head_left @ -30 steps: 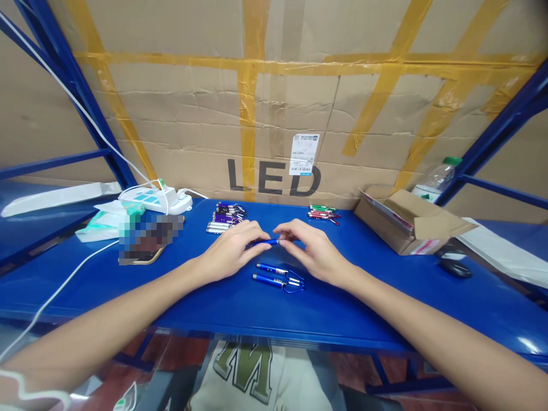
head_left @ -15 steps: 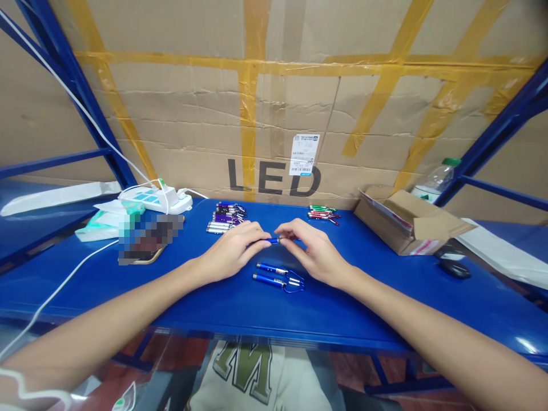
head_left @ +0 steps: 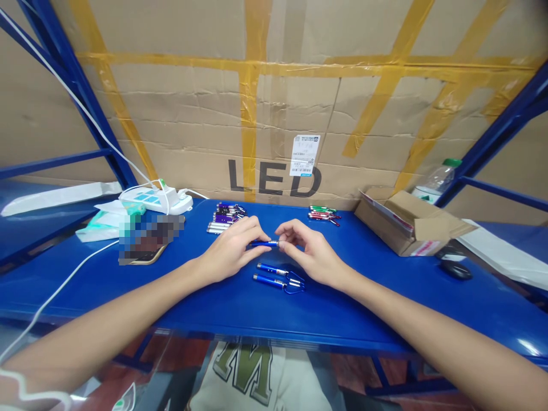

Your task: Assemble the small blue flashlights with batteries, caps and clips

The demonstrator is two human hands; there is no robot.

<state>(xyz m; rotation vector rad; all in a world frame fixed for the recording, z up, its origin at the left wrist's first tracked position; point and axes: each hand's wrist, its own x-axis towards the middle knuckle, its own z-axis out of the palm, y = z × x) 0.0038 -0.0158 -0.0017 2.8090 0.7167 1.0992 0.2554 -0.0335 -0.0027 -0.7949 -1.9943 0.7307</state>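
A slim blue mini flashlight point(head_left: 264, 244) is held level above the blue table between my two hands. My left hand point(head_left: 233, 248) pinches its body from the left between thumb and fingers. My right hand point(head_left: 314, 251) has its thumb and curled fingers at the flashlight's right end, partly covering that end. Just below my hands, two more blue mini flashlights point(head_left: 272, 269) with carabiner clips point(head_left: 294, 282) lie side by side on the table. Behind my left hand is a row of purple, black and silver flashlights point(head_left: 222, 218); farther right lie green and red ones point(head_left: 322, 216).
On the left are a phone point(head_left: 149, 242), a tissue pack point(head_left: 105, 221) and a white power strip point(head_left: 156, 198) with cables. An opened cardboard box point(head_left: 402, 222), a black mouse point(head_left: 456, 269) and a plastic bottle point(head_left: 440, 178) stand right. A large taped carton point(head_left: 192, 125) walls the back.
The blue flashlight shows more of its body now, as my left fingers have parted and shifted along it. My right hand stays at its end, almost unmoved.
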